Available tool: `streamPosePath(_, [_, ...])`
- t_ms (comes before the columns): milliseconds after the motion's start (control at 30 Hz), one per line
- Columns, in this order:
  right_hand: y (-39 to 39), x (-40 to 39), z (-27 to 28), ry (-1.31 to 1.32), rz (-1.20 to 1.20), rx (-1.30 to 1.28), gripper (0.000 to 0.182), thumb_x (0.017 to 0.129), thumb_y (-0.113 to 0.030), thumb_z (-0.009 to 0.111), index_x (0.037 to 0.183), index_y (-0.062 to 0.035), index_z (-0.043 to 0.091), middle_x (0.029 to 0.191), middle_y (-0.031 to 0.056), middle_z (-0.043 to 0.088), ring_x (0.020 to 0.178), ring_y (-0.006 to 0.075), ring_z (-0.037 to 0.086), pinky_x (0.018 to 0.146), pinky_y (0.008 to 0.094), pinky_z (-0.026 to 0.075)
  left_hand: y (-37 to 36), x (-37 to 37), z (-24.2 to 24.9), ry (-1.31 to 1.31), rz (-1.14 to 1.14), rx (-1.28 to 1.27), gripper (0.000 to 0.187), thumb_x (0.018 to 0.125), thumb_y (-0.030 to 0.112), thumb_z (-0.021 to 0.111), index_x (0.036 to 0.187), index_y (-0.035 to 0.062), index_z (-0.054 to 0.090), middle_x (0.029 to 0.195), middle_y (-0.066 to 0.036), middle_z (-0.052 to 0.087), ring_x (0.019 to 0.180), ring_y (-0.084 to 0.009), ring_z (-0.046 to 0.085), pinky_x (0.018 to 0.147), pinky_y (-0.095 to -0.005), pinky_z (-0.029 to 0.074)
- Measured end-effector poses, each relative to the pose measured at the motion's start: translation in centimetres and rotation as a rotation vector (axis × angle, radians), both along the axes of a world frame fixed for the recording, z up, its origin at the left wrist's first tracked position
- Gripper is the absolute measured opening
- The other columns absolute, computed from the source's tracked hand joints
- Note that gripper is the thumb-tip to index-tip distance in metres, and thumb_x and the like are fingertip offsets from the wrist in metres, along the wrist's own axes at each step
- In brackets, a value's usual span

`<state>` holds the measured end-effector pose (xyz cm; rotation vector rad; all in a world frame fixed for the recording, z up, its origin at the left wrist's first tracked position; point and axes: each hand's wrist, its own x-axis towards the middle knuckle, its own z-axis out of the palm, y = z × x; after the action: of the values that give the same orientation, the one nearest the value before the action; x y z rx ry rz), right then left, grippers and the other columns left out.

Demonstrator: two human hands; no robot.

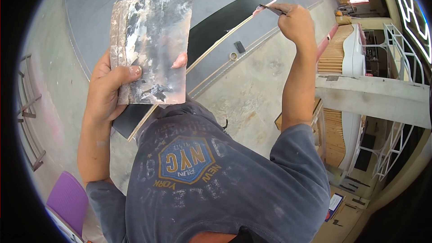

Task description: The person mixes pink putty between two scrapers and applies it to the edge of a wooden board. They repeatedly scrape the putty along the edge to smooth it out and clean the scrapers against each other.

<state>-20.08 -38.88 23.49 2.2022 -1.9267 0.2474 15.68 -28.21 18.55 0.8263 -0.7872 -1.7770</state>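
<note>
Gripping the smeared hawk board (pixel 150 45) in my left hand (pixel 110 85), I am pinching the putty knife (pixel 271 9) in my right hand (pixel 294 20), keeping its blade flat against the wooden strip (pixel 216 47).

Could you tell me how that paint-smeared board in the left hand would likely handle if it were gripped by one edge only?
The board looks flat and unbent though the left hand pinches only its lower edge, so it is probably stiff. One hand carries it, so it is likely light. Its crusted smears probably give grip.
</note>
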Motion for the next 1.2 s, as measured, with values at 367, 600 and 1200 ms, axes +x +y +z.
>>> streamPosePath(367, [2.9,3.2,0.4,0.065,0.077,-0.014,0.047,0.064,-0.001,0.046,0.094,-0.0245,0.074,0.077,0.0094,0.067,0.075,0.0265,0.06,0.066,0.0371,0.051,-0.2,0.4,-0.1,-0.016,-0.025,0.041,0.058,0.069,0.008,0.062,0.12,-0.0086,0.043,0.106,-0.023,0.06,0.087,-0.0271,0.067,0.077,-0.0373,0.058])
streamPosePath(600, [5.0,5.0,0.5,-0.001,0.22,-0.039,0.036,0.07,0.001,0.049,0.09,-0.0164,0.074,0.078,0.0087,0.067,0.072,0.0261,0.058,0.065,0.0356,0.049,-0.3,0.3,0.0,0.003,-0.039,0.006,0.054,0.071,0.005,0.057,0.12,-0.0103,0.042,0.107,-0.026,0.059,0.088,-0.0313,0.067,0.078,-0.0398,0.058])
streamPosePath(1200, [6.2,1.6,-9.0,-0.218,0.473,-0.525,0.037,0.066,0.015,0.061,0.094,-0.0074,0.071,0.097,0.0053,0.07,0.084,0.023,0.059,0.08,0.0309,0.044,-0.4,0.5,-0.2,-0.024,-0.016,0.032,0.054,0.071,0.003,0.055,0.122,-0.0101,0.042,0.108,-0.027,0.059,0.09,-0.0331,0.066,0.08,-0.042,0.057])
